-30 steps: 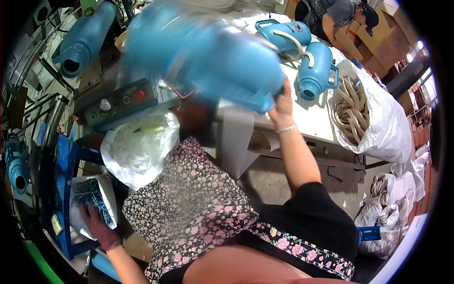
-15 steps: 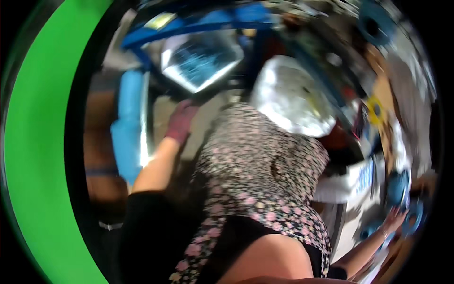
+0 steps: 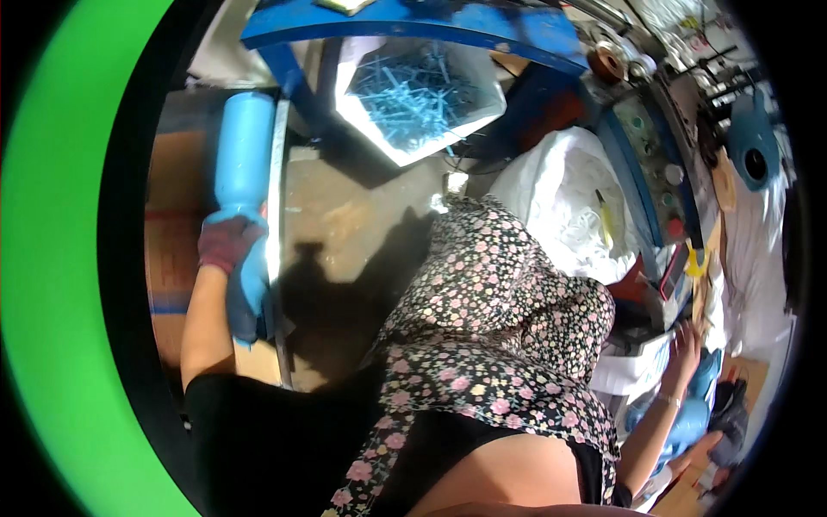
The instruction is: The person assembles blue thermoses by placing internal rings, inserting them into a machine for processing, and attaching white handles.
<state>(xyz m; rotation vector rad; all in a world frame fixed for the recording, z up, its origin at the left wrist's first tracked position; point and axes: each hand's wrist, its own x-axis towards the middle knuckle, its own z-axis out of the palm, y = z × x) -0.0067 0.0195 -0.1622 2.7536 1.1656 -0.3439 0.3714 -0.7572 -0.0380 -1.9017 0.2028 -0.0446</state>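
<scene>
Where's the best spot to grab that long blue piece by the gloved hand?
Probably around its narrowed part beside the gloved left hand, from above: the blue piece has a broad, rounded body, an exposed upper face and a metal edge along one side.

Bright light cast dark shadows point(image 3: 319, 280) across the floor point(image 3: 332, 202); a metal edge point(image 3: 277, 185) glared, and distortion bowed a green band point(image 3: 56, 258).

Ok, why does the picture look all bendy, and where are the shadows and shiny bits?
Head view: the fisheye lens bends straight edges, like the blue frame; head view: a dark shadow falls across the sunny-looking floor; head view: glare whitens the strip beside the light-blue flask.
</scene>
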